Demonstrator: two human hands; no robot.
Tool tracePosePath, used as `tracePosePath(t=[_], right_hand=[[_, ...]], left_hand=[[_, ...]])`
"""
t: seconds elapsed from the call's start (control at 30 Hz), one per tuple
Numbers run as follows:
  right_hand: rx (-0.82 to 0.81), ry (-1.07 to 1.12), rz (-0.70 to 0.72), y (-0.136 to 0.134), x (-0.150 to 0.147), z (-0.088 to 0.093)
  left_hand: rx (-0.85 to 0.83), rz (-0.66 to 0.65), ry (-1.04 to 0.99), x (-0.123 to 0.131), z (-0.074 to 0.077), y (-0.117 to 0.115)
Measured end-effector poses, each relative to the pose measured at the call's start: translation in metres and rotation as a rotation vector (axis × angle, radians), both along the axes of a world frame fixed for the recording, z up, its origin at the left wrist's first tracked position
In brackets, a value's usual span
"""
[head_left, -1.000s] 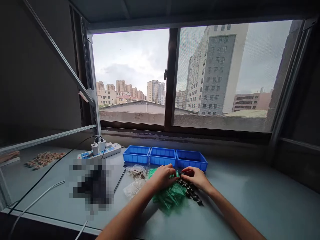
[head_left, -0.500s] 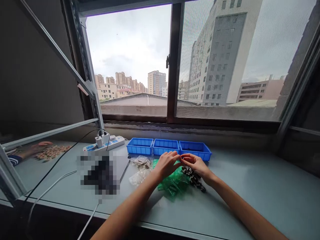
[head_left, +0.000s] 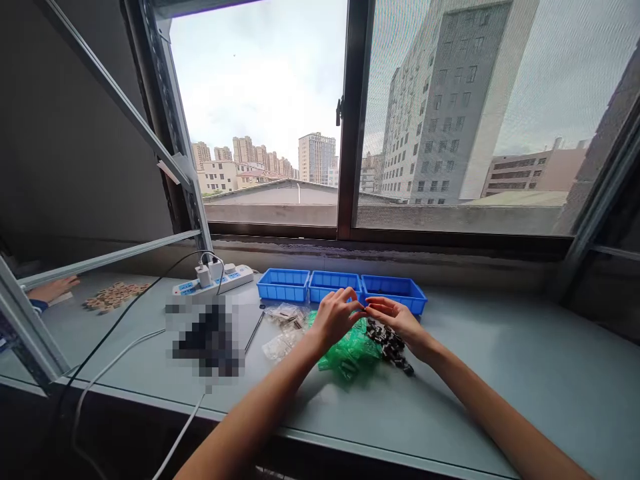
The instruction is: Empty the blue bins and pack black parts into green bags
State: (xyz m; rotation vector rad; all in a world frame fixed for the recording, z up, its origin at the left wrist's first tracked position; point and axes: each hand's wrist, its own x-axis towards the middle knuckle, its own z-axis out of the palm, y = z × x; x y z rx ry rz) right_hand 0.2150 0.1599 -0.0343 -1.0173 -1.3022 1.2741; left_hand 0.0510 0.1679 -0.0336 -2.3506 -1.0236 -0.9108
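My left hand (head_left: 336,316) and my right hand (head_left: 396,320) meet fingertip to fingertip above the table, just in front of the blue bins. Both are closed in a pinch; whatever sits between the fingers is too small to make out. Under my left hand lies a crumpled green plastic bag (head_left: 350,357). A pile of small dark metallic parts (head_left: 390,347) spreads beside the bag, partly below my right hand. Left of the green bag are clear plastic bags (head_left: 286,333) with small parts inside.
Three blue bins, among them the left bin (head_left: 283,285) and the right bin (head_left: 395,293), stand along the window side. A power strip (head_left: 215,285), cables, a thin dark rod (head_left: 255,332) and a blurred dark item lie left. Another person's hand (head_left: 54,289) is near small tan pieces (head_left: 114,297).
My hands stay together, with fingers shifted slightly. The other person's hand has drawn left, away from the tan pieces. The whole view has tilted a little.
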Motion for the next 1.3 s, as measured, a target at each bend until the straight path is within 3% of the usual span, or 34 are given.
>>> tracePosePath(t=[0.43, 1.3], right_hand=[[0.080, -0.137, -0.032, 0.0065, 0.0035, -0.0061], [0.074, -0.156, -0.050, 0.0069, 0.0063, -0.0051]], left_hand=[[-0.044, 0.050, 0.035, 0.0036, -0.0013, -0.0025], [-0.069, 0.055, 0.004, 0.0026, 0.0011, -0.0047]])
